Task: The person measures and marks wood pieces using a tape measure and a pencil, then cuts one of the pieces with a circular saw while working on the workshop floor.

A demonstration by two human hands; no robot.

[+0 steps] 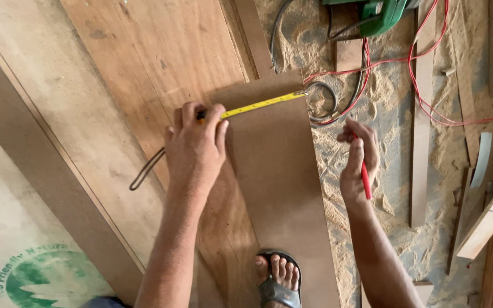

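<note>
Tape out across the board

Left hand (194,145) clamps the tape (262,104) flat on the board (275,177) — thin, probably floppy, best held by its edges — right hand (358,162) pinches a red pencil (366,181).

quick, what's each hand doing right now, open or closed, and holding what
Left hand: closed on the tape measure, its yellow blade pulled across the brown board.
Right hand: closed on a red pencil, above the sawdust.

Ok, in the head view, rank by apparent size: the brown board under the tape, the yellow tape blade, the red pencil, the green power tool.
1. Brown board, by far the largest.
2. Yellow tape blade and green power tool: unsure, the tool is cut off by the frame edge.
3. Red pencil, though the right hand hides part of it.
</note>
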